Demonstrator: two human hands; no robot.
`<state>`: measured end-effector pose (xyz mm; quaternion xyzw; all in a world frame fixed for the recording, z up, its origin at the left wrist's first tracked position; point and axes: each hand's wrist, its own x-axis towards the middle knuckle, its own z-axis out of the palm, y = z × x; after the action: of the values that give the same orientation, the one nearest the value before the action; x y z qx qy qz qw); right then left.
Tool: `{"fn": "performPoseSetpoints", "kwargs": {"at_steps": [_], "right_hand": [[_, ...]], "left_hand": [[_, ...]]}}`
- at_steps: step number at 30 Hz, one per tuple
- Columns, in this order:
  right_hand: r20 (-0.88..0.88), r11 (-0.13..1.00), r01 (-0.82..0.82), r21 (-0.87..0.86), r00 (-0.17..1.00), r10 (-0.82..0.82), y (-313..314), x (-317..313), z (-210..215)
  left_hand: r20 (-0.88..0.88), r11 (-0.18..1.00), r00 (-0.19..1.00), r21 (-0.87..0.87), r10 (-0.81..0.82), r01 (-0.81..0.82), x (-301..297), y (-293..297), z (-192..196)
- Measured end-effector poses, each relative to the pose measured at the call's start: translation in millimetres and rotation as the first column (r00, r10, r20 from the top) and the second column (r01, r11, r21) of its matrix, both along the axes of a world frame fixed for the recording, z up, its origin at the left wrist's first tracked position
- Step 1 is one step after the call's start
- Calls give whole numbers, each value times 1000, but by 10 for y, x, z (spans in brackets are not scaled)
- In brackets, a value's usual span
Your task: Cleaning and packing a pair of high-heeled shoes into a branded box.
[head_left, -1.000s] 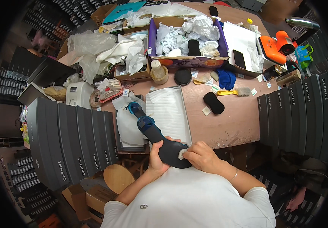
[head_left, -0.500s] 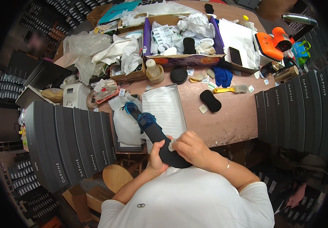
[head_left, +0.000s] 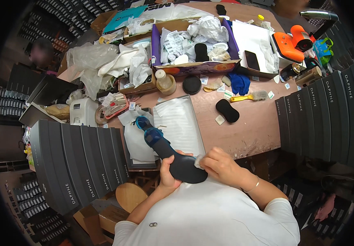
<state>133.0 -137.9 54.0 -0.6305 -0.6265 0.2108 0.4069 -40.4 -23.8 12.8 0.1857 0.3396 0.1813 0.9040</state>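
A sandal with a black sole (head_left: 187, 169) and glossy blue straps lies at a slant in front of my white shirt, its strap end pointing to the far left. My left hand (head_left: 169, 175) is closed round the near left part of the sole, thumb on top. Between the bent fingers of my right hand (head_left: 220, 165) is a small white wad (head_left: 198, 162), perhaps cloth or paper, pressed to the right edge of the sole. Just beyond the sandal sits an open grey shoebox (head_left: 196, 128) lined with white paper; left of it, another holds crumpled paper (head_left: 138, 141).
Stacked grey shoeboxes flank me at left (head_left: 75, 158) and right (head_left: 326, 115). A yellow-handled brush (head_left: 244, 97), black sponge-like pad (head_left: 227, 110), blue cloth (head_left: 240, 84) and bottle (head_left: 164, 81) lie beyond. At the back stand a purple carton (head_left: 156, 48) and an orange device (head_left: 288, 48).
My right hand and the white wad have moved right along the sole's edge, toward its broad end. The sandal has turned, showing more of the sole's face, and the view has shifted slightly.
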Motion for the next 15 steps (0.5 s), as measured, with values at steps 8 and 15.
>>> {"fn": "performPoseSetpoints", "kwargs": {"at_steps": [8, 15], "right_hand": [[-215, 980, 172, 101, 965, -147, 165, -88, 71], [-51, 992, 101, 69, 994, -98, 253, -258, -145]], "left_hand": [[-21, 990, 991, 53, 129, -128, 83, 3, -3], [-67, 989, 988, -44, 137, -140, 81, -26, -61]]}}
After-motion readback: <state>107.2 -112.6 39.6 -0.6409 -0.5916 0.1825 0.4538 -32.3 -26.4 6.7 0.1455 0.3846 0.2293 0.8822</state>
